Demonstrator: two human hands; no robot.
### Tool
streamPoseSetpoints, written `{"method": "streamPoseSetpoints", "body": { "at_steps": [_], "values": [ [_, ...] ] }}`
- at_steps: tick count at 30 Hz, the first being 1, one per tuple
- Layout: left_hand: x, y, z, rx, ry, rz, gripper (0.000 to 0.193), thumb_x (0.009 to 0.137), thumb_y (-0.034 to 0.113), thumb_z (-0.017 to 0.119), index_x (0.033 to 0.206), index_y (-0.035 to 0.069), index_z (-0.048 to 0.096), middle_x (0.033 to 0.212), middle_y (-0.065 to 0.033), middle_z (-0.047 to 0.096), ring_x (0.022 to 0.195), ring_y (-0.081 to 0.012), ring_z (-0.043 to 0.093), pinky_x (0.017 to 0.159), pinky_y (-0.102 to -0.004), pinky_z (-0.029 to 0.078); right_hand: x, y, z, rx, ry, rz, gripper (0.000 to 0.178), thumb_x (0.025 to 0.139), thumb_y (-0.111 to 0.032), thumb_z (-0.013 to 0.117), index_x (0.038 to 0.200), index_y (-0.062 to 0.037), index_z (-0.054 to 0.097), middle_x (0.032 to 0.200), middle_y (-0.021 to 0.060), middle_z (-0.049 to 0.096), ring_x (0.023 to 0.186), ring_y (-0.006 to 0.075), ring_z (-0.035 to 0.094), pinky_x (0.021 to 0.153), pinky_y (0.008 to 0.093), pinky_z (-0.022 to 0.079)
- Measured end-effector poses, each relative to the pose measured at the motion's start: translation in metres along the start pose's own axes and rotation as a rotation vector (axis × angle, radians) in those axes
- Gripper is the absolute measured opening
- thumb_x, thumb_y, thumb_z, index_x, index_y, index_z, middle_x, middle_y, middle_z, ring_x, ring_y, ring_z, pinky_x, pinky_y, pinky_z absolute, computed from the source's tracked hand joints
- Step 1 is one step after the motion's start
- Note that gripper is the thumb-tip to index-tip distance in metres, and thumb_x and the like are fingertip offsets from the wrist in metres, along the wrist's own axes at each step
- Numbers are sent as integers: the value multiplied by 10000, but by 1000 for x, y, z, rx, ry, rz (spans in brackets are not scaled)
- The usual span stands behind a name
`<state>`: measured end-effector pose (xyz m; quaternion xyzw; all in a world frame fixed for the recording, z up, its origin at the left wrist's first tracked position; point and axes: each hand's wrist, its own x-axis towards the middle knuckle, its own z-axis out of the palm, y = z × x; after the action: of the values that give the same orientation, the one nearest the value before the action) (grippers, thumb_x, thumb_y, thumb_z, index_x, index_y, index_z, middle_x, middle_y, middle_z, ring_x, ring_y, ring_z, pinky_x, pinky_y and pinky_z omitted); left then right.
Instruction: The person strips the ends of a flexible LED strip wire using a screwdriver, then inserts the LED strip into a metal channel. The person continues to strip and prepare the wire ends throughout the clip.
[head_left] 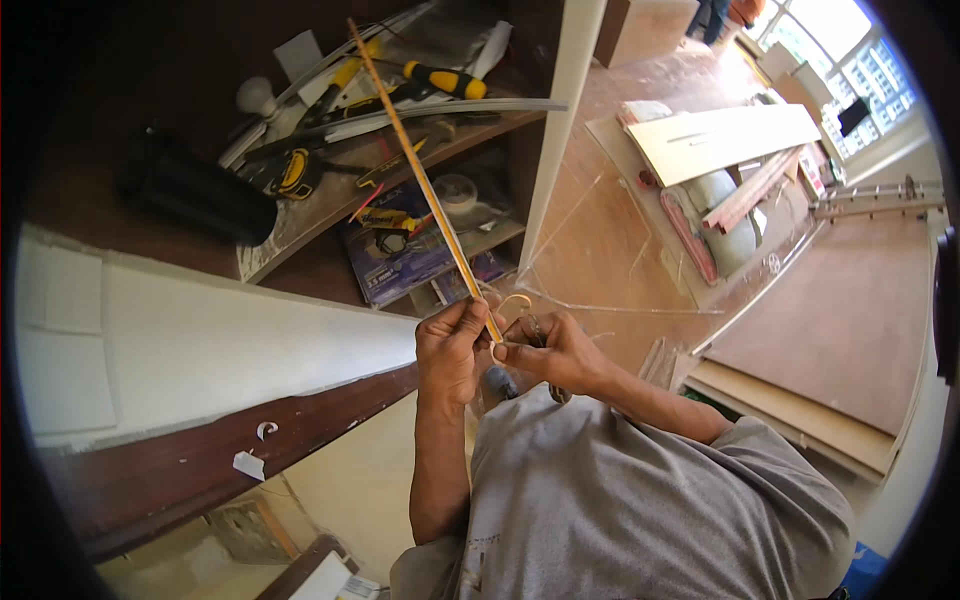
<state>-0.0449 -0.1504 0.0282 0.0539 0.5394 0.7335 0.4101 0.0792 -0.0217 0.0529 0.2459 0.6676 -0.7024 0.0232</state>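
Note:
A long, thin orange-brown strip point(430, 195) with a pale line along it slants from the shelf area down to my hands. My left hand point(450, 345) pinches it near its lower end, thumb on top. My right hand point(560, 352) is closed at the strip's very end, its thumb and fingers against the tip. A narrow pale curl point(517, 300) bends up between the two hands; whether it is part of the strip I cannot tell. The strip's far end reaches over the tools on the shelf.
Left of the strip, an open shelf point(305, 215) holds a yellow-and-black screwdriver point(445, 80), a tape measure point(293, 175), a light bulb point(256, 96) and a black cylinder point(200, 190). Boards point(800, 320) lie at right; a pale panel point(725, 140) rests on bags farther off.

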Motion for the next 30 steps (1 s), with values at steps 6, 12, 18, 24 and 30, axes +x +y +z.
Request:
{"method": "streamPoseSetpoints", "body": {
  "at_steps": [6,12,18,24,30],
  "values": [
    [4,-6,6,141,33,86,259,986,236,710,1043,-13,752,803,-78,733,641,-84,597,605,-232,473,3,19,-3,39,20,-22,188,904,-186,761,862,-18,685,688,-52,544,637,45,458,548,281,362],
    [3,-5,10,213,61,109,278,980,255,721,1029,-15,759,776,-68,725,618,-69,567,597,-215,462,6,27,4,-72,100,-160,262,866,-217,774,815,1,638,629,58,566,590,143,513,560,372,414],
    [2,1,6,197,55,63,243,989,219,710,1046,-12,759,800,-43,728,623,-53,558,594,-207,452,1,18,-2,-206,76,-103,286,859,-268,802,914,-10,692,646,92,603,581,175,536,561,383,418],
    [1,4,3,233,51,72,299,990,245,707,1066,-42,741,826,-72,735,631,-69,570,597,-207,459,3,24,-2,-117,52,-109,266,857,-259,827,919,-28,710,649,37,566,608,120,508,553,340,394],
    [2,2,4,270,99,86,289,987,243,711,1041,-38,746,808,-75,734,640,-72,577,604,-219,462,8,21,2,-185,65,-129,224,860,-201,819,820,-28,682,620,-1,527,590,71,467,523,304,365]
  ]
}}
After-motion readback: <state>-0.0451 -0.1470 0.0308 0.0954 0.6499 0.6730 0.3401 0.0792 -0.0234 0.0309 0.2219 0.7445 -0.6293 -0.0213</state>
